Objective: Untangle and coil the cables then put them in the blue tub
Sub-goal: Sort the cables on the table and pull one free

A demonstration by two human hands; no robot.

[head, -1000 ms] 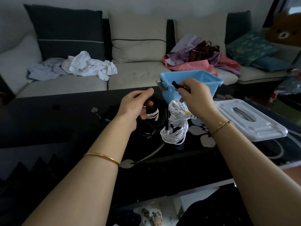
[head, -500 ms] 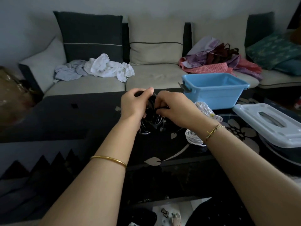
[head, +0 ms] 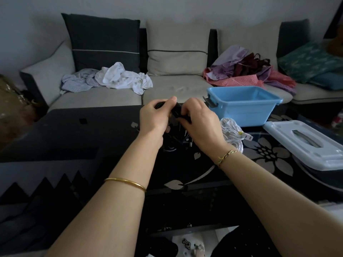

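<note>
A bundle of black cable [head: 176,112] is held up over the dark glass table [head: 92,130]. My left hand [head: 156,117] grips its left side, thumb on top. My right hand [head: 200,125] grips its right side, fingers curled round the strands. Loose black ends hang below the hands and are partly hidden. A coiled white cable [head: 233,134] with a plug lies on the table just right of my right wrist. The blue tub [head: 243,106] stands open behind it, with nothing visible inside.
The tub's white lid [head: 304,145] lies at the table's right edge. A sofa [head: 176,89] runs behind the table, with white clothes [head: 122,76] on the left and red and purple fabric [head: 246,73] on the right.
My right hand left the blue tub's rim and came to the black bundle, joining the left hand. The view swung left, so the tub now sits further right.
</note>
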